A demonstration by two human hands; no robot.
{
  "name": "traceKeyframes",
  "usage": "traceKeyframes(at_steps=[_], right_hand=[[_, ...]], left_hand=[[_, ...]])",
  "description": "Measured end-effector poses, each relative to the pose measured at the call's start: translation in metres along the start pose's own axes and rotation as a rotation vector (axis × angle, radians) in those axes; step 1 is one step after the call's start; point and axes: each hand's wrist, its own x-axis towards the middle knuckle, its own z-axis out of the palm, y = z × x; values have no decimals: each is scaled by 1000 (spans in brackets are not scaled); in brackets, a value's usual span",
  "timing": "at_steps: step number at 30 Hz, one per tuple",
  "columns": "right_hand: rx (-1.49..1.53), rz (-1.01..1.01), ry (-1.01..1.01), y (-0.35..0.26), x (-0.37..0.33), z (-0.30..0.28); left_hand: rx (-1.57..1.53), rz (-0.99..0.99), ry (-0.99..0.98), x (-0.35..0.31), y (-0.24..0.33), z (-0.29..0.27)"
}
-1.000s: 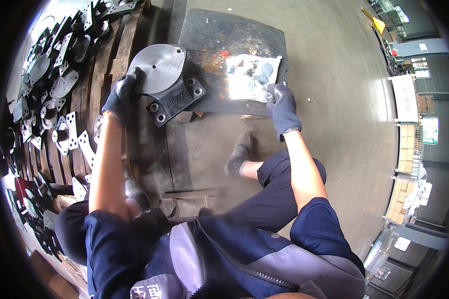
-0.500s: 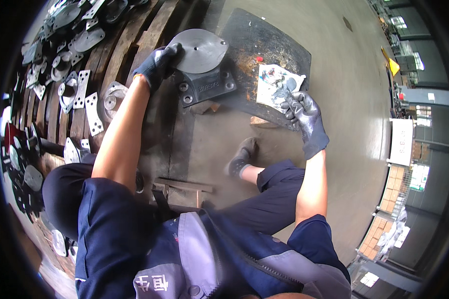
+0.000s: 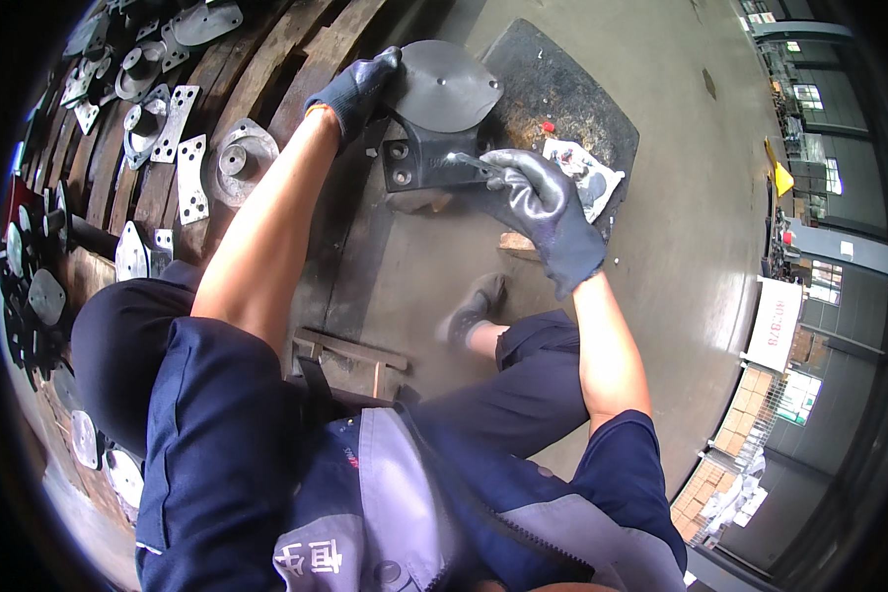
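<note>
Sitting at the left end of the dark board, your metal part is now getting a thin tool over its base, so yeah, work's moving onto it. Its holed ear is pointing right, base running left to right. Your right hand is pinching the tool, no longer by the white sheet; your left hand is gripping the rim.

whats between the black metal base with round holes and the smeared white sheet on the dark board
In the head view, the dark-gloved right hand lies between them, pinching a slim tool of unclear kind.
</note>
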Motion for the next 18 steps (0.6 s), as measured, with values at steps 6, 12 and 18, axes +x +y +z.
traceKeyframes(at_steps=[6,12,18], right_hand=[[-571,-263,38,12,16,11],[-781,-362,92,31,20,16],[-893,-255,4,20,17,17]], left_hand=[[38,128,46,4,-12,-3],[234,301,11,7,-20,-6],[-31,34,-33,13,-15,-1]])
